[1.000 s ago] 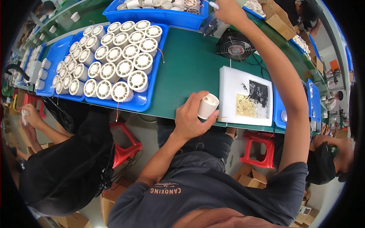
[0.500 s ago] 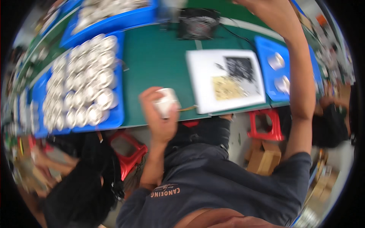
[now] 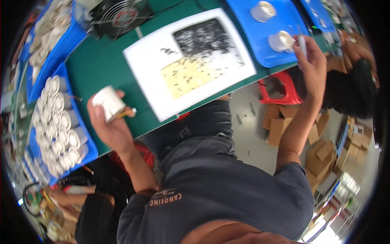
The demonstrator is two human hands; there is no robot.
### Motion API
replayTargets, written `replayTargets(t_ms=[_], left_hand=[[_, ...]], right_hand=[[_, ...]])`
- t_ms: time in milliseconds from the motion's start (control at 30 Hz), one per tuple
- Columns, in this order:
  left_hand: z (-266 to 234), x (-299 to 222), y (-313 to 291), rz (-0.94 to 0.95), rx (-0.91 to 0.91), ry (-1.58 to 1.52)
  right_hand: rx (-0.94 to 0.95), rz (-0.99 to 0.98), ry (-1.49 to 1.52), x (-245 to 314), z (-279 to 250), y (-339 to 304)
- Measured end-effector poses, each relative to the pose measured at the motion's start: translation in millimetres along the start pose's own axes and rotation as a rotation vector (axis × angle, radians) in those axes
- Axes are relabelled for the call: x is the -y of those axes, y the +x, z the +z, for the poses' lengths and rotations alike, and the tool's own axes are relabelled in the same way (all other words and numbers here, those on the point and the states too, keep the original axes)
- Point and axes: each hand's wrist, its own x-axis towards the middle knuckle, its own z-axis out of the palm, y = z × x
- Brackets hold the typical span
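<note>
White cup [image 3: 109, 102] clamped at left, right grip [image 3: 312, 63] by the tray

Progress, judged from layout: partway. Many packed cups [image 3: 59, 122] are seen in the left tray [image 3: 90, 143]; two loose cups [image 3: 281, 41] are set in the right tray [image 3: 266, 59]. One white cup is in hand, apparently not finished; what is done on it cannot be told. Plenty of small black bits [image 3: 203, 38] are left on the foam board [image 3: 148, 65].

White cup: short, round, plain, tilted, a bit blurred; inside not readable. A thin yellowish lead [image 3: 125, 113] with a pale tip is seen sticking out to the right. It is held over the green surface [image 3: 93, 61], between left tray and foam board.

Left grip [image 3: 109, 127] is wrapped around the white cup. Right grip is closed on a slim pale tool [image 3: 302, 45], just beside the nearer loose cup; contact cannot be told.
</note>
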Motion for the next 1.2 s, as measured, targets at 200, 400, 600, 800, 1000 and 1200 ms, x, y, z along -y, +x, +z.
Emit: replayTargets(t_ms=[200, 400, 600, 800, 1000, 1200], left_hand=[[19.5, 10.7, 0.5, -0.031, -0.103, 0.009], [18.3, 16.5, -2.7, 0.018, -0.129, 0.065], [19.8, 15.4, 1.8, -0.003, -0.113, 0.069], [20.6, 16.5, 1.5, 0.0, -0.113, 0.092], [20.3, 16.5, 1.4, -0.003, -0.093, 0.083], [20.5, 17.1, 1.5, -0.005, -0.101, 0.089]], right_hand=[[0.128, -0.011, 0.394, 29.0, 51.0, -25.4], [0.302, -0.16, 0.913, 25.7, 103.1, -22.3], [0.471, -0.277, 1.221, 41.0, 120.2, -12.3], [0.465, -0.308, 1.039, 31.0, 116.6, -17.5], [0.318, -0.132, 0.893, 15.0, 111.9, -17.0], [0.031, -0.077, 0.458, 19.9, 122.8, -29.6]])
